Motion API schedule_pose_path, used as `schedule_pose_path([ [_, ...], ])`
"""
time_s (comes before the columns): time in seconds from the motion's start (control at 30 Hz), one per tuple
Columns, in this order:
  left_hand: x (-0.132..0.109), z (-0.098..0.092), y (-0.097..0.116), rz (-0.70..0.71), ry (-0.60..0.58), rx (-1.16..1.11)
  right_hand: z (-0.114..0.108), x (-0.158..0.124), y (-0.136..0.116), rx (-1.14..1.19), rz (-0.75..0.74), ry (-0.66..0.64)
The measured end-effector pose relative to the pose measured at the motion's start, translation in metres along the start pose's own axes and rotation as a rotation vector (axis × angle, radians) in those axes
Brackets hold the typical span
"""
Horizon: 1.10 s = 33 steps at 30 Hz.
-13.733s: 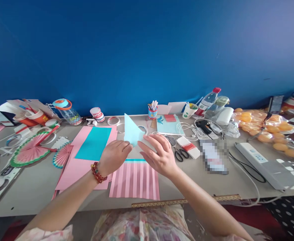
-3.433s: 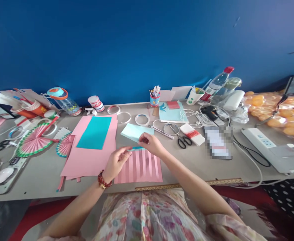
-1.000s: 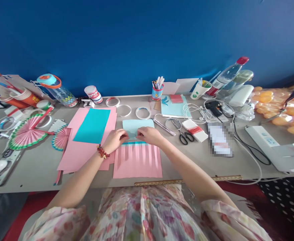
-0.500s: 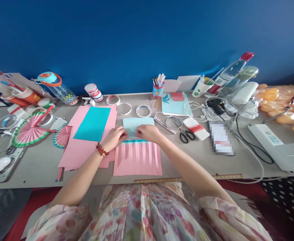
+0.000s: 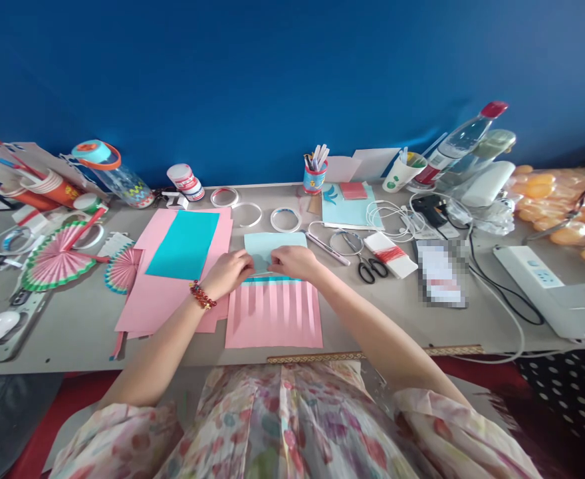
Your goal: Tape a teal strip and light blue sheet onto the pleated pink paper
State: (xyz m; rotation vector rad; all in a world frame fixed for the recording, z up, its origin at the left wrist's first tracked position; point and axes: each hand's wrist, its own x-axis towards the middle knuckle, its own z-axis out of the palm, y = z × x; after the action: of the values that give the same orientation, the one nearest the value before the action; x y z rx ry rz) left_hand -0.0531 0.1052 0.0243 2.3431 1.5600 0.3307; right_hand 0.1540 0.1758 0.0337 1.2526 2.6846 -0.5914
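Note:
A pink sheet with pleat-like creases [image 5: 273, 316] lies flat in front of me, with a narrow turquoise band along its far edge. Beyond that edge is a pale blue piece of paper [image 5: 275, 243], partly covered by my hands. My left hand [image 5: 230, 271], with a beaded bracelet at the wrist, pinches with curled fingers at the left of the sheet's far edge. At the right of the same edge, my right hand [image 5: 293, 262] is closed, knuckles up. The fingertips are mostly hidden, but both hands meet the paper there.
To the left, a turquoise sheet [image 5: 183, 245] rests on pink sheets [image 5: 147, 306], beside pleated paper fans [image 5: 60, 258]. Tape rolls [image 5: 286, 220] and a pen cup [image 5: 315, 178] stand behind. On the right are scissors [image 5: 372, 269], a thread card [image 5: 391, 255], a bottle [image 5: 455, 146] and a power strip [image 5: 536, 269].
My hands stay almost in place at the paper's far edge. The whole view has shifted very slightly.

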Motion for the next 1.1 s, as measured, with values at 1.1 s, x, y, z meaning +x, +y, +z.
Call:
schedule_pose_path([
  [1.1, 0.0022, -0.0045, 0.0045, 0.003, -0.036, 0.060, 0.0041, 0.0024, 0.0055, -0.016, -0.057, 0.004],
])
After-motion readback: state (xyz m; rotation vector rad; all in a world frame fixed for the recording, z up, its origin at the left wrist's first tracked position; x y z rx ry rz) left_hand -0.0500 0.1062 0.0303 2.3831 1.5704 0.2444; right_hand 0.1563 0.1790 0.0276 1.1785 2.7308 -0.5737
